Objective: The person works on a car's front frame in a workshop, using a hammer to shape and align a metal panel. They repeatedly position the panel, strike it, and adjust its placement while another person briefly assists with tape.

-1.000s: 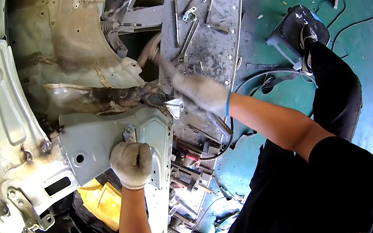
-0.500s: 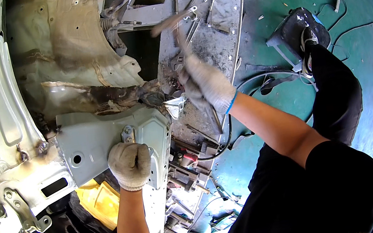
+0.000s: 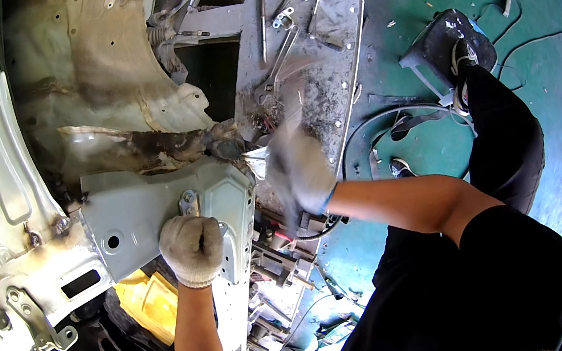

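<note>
My left hand (image 3: 193, 251), in a whitish work glove, is closed in a fist over a grey-green car body panel (image 3: 128, 207). What it grips, if anything, is hidden in the fist. A small metal bracket (image 3: 188, 202) with bolt holes shows just beyond its knuckles. To the right, past the panel's edge, my gloved right hand (image 3: 308, 171) is smeared by motion. It is closed round the handle of a hammer (image 3: 292, 82), whose head is only a faint blur above the hand.
Wrenches (image 3: 281, 61) and a metal rod (image 3: 264, 30) lie on the grey platform (image 3: 338, 27). Metal clamps (image 3: 277, 264) crowd its nearer part. A yellow part (image 3: 149, 305) sits in the body opening. Cables and a black stool (image 3: 447, 39) stand on the green floor.
My right hand has swung toward me and slightly left with the hammer, whose head is more blurred now. My left fist stays nearly in place. A shoe has appeared on the floor beyond my right arm.
</note>
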### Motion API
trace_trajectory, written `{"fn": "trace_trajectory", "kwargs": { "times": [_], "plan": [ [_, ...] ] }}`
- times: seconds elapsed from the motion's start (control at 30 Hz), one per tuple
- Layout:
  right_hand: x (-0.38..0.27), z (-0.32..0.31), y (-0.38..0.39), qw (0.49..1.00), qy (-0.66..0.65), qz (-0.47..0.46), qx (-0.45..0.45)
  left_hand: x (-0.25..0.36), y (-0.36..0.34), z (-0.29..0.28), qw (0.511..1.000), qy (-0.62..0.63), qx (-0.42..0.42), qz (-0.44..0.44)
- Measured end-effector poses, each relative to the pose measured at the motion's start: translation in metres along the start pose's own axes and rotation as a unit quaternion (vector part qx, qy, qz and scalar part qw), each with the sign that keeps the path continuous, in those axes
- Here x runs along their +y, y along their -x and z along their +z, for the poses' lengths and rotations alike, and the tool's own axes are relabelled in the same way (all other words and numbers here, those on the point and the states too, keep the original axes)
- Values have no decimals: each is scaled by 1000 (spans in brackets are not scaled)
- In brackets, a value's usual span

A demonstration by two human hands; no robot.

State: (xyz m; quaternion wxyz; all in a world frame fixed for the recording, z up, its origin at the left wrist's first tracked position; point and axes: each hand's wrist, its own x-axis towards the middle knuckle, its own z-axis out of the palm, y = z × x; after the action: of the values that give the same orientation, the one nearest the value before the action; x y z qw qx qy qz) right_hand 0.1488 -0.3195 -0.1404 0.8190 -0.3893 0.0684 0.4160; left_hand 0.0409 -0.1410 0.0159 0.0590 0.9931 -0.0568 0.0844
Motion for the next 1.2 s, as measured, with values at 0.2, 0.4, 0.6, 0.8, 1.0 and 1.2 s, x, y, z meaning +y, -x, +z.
{"fn": "trace_trajectory", "kwargs": {
  "times": [0.2,0.4,0.6,0.8,1.0,1.2],
  "plan": [
    [-12,-16,-12,976,93,135,-144,1,-1,0,1000,4,1,-2],
    [0,6,-8,909,341,191,-144,-2,0,-1,1000,5,-3,9],
    [-10,-8,-18,995,-44,70,-58,-1,-1,-1,1000,12,-5,-2],
    [-4,-2,-4,943,81,270,-179,-3,-2,-3,1000,8,-10,3],
    [-3,-8,-3,990,-75,113,-37,-2,-2,0,1000,5,3,3],
    [12,-11,-7,987,25,111,-109,-1,-3,-2,1000,-3,-4,14]
  ]
}}
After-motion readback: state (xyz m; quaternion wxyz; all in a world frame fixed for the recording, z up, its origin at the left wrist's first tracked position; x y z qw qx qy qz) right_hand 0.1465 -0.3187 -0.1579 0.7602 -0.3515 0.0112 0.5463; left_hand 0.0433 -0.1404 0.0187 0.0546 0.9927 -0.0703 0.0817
